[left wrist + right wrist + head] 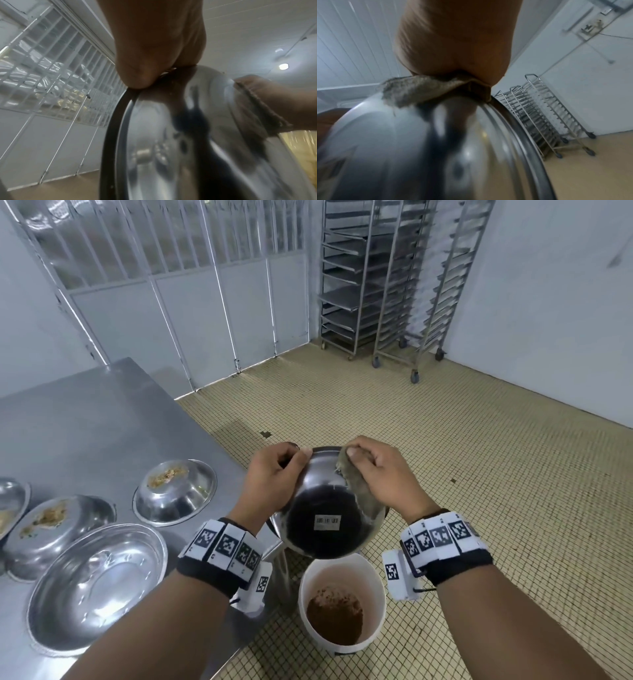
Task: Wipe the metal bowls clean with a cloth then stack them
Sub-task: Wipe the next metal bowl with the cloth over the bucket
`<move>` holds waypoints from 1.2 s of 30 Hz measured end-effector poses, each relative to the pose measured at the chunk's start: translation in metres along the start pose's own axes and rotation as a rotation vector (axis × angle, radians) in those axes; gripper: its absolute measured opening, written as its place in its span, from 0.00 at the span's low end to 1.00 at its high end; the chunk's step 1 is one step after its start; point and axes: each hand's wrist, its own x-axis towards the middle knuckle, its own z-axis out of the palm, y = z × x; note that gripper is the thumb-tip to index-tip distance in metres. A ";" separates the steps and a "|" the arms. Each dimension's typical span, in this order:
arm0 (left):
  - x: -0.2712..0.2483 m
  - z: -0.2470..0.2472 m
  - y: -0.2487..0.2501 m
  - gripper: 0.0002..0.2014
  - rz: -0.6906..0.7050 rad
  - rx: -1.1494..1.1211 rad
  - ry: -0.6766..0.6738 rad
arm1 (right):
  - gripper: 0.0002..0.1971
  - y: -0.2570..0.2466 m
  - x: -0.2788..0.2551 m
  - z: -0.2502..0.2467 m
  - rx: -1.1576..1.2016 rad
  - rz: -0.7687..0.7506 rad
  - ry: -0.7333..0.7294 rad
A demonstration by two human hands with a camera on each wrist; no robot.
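I hold a metal bowl (325,508) tilted up over a white bucket, its outer underside with a barcode sticker facing me. My left hand (274,474) grips the bowl's left rim (120,108), fingers curled over the edge. My right hand (373,470) pinches a grey-brown cloth (356,487) against the bowl's upper right side; the right wrist view shows the cloth (412,92) draped over the bowl (402,148). On the steel table (85,422) lie a clean bowl (99,587) and three soiled ones (174,491), (58,529), (10,505).
The white bucket (342,601) with brown waste stands on the tiled floor beside the table's corner, under the held bowl. Wheeled tray racks (387,278) stand against the far wall. A barred partition (171,268) runs behind the table.
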 end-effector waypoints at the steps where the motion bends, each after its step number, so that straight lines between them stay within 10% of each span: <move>1: 0.001 -0.003 -0.002 0.14 -0.011 -0.049 0.044 | 0.11 0.004 -0.001 0.002 0.062 0.024 0.042; 6: 0.005 -0.015 -0.019 0.17 -0.164 -0.235 0.212 | 0.15 0.035 -0.016 0.015 0.385 0.224 0.202; 15: 0.020 0.000 0.002 0.15 0.164 0.200 -0.131 | 0.09 0.002 0.013 -0.004 -0.104 -0.048 -0.043; 22: 0.036 0.004 0.012 0.14 0.052 -0.039 0.161 | 0.13 0.038 0.020 -0.023 0.225 0.045 0.094; 30: 0.034 0.052 0.040 0.15 0.138 0.074 0.089 | 0.09 0.030 0.046 -0.061 -0.085 -0.157 -0.105; 36: 0.035 0.049 0.044 0.16 0.020 -0.167 0.267 | 0.12 0.068 0.044 -0.073 0.193 -0.010 -0.001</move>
